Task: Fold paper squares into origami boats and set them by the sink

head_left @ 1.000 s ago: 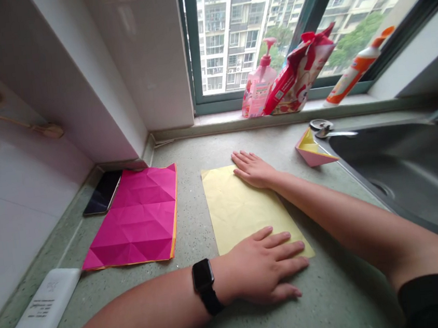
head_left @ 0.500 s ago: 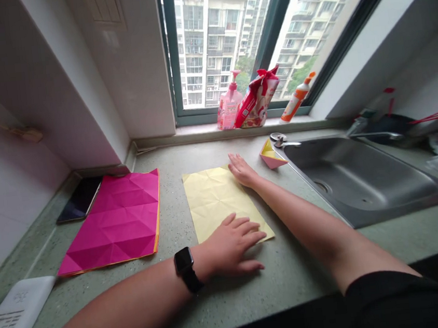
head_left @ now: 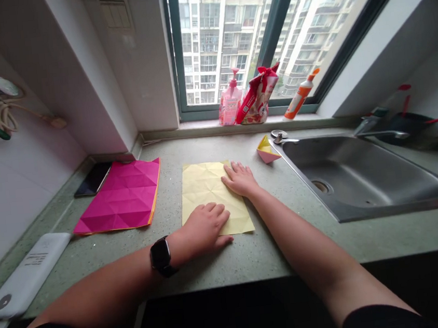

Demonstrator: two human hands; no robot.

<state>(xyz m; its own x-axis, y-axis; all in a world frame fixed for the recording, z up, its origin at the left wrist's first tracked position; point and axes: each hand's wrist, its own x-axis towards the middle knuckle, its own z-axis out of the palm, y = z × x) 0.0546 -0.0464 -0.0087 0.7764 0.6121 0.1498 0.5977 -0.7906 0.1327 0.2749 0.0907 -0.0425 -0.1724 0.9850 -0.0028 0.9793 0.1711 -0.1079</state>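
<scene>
The work in hand looks like smoothing a creased yellow paper sheet (head_left: 201,186), which lies flat on the speckled green table (head_left: 252,257) between a creased magenta paper sheet (head_left: 117,201) and a stainless steel sink (head_left: 361,175). The left hand (head_left: 206,228) rests on its near edge, fingers (head_left: 212,211) lightly curled and close together. The right hand (head_left: 240,179) lies on its right side, fingers (head_left: 232,170) spread and flat, pinching nothing. Any further pressing seems to call for keeping the sheet's edges square. Room is tight towards the magenta sheet, with only a narrow gap, but wider towards the sink, past a small folded paper boat (head_left: 266,149) near its rim.
</scene>
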